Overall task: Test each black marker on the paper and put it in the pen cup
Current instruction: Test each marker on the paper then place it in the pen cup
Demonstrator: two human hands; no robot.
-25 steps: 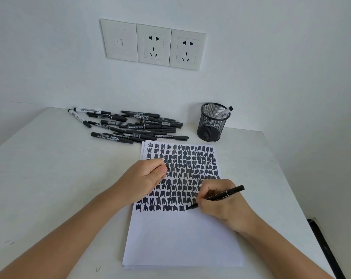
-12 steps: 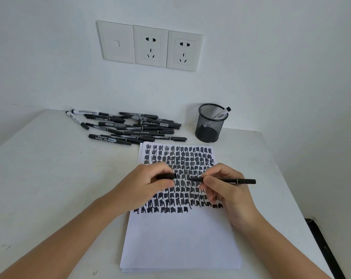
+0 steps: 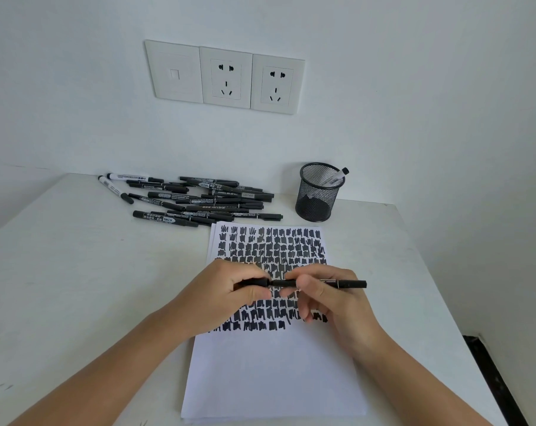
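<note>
A black marker (image 3: 346, 284) lies level above the paper (image 3: 273, 373), held in my right hand (image 3: 331, 302). My left hand (image 3: 230, 296) grips the marker's cap (image 3: 254, 282), which meets the marker's tip end. Rows of black scribbles cover the paper's upper half. The black mesh pen cup (image 3: 317, 193) stands beyond the paper at the back right, with one white marker (image 3: 336, 178) leaning in it. A pile of several black markers (image 3: 205, 201) lies at the back left of the paper.
The white table (image 3: 76, 287) ends at the wall behind and at its right edge (image 3: 439, 287), where a dark floor strip (image 3: 494, 382) shows. Wall sockets (image 3: 225, 76) sit above the pile. Two white-barrelled markers (image 3: 116, 187) lie at the pile's left end.
My right hand lifted the marker off the paper and turned it level. My left hand brought the cap to the tip, and cap and marker now meet.
</note>
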